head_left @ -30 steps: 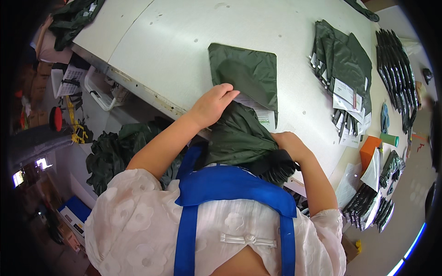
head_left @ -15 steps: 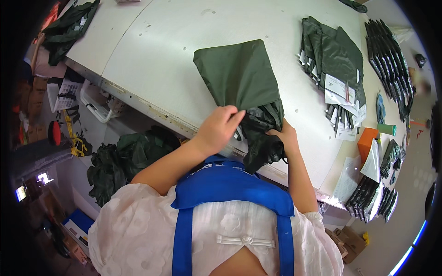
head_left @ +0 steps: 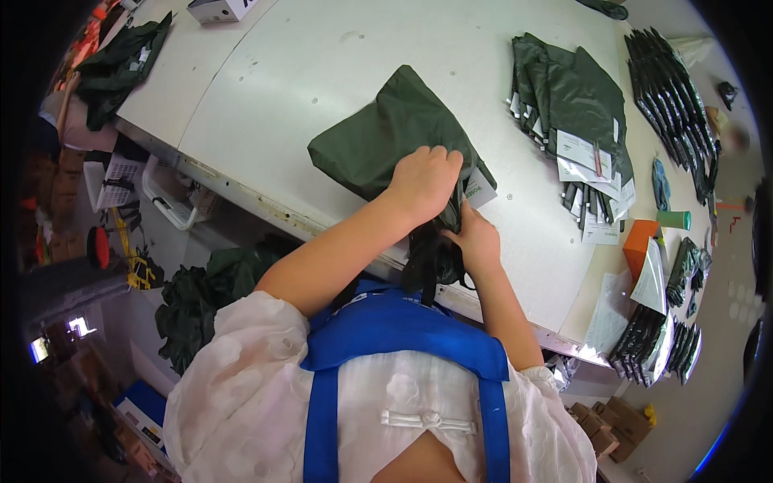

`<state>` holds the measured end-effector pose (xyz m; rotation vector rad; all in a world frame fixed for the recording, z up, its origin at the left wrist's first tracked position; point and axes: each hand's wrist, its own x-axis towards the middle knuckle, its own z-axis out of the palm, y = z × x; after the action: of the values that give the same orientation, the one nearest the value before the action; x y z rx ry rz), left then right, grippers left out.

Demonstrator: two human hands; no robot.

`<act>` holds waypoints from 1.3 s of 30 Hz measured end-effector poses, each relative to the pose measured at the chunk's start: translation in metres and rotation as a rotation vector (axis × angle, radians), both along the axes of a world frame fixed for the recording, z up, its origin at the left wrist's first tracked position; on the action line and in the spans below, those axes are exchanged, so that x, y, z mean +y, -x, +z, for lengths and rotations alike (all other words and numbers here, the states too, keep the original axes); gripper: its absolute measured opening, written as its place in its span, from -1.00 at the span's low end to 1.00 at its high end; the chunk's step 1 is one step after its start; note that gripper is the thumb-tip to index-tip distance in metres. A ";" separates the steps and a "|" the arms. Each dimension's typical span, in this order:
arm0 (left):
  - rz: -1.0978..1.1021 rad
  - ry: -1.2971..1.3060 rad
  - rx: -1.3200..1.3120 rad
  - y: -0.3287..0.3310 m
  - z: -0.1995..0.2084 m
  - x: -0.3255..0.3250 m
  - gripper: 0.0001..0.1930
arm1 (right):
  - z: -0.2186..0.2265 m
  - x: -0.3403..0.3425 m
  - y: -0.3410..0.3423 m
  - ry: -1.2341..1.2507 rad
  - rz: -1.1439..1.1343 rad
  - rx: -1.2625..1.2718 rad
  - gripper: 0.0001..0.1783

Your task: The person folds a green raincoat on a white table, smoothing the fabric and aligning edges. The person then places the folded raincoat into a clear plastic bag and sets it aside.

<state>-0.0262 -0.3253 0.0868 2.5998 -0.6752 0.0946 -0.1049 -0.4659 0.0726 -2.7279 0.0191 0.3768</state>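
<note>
A dark green fabric piece, flat and pouch-like, lies on the pale work table in front of me. My left hand is closed on its near right part, knuckles upward. Close beside it, my right hand pinches the gathered edge of the same piece. A white printed tag sticks out to the right of my left hand. Below the hands, a bunched black part with straps hangs by the table edge. How it joins the green fabric is hidden by my fingers.
Folded green pieces with white tags lie to the right, with black packets beyond. An orange box and green cylinder stand nearer. Crumpled dark fabric sits below the table at left. Another person's arm shows far left.
My left hand has moved up and right over the fabric. The green piece has turned, its far end shifting left, and the white tag has come into sight.
</note>
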 end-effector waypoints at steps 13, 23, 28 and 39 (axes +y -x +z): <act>0.003 0.822 0.272 0.050 -0.087 0.069 -0.33 | -0.044 -0.048 0.000 -1.360 -0.694 -0.153 -0.59; -0.032 0.810 0.195 0.076 -0.085 0.022 -0.30 | -0.053 -0.044 -0.007 -1.522 -0.520 -0.258 -0.64; -0.053 0.728 0.779 0.115 -0.088 0.041 -0.43 | -0.043 -0.046 -0.004 -1.174 -0.746 -0.184 -0.62; 0.145 1.301 1.390 0.072 -0.096 0.034 -0.25 | -0.070 -0.053 -0.023 -0.066 -0.286 -0.148 -0.68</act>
<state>-0.0983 -0.2913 -0.0087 0.9770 0.1492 -0.8379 -0.0821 -0.5194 0.0022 -2.6297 0.3462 0.0918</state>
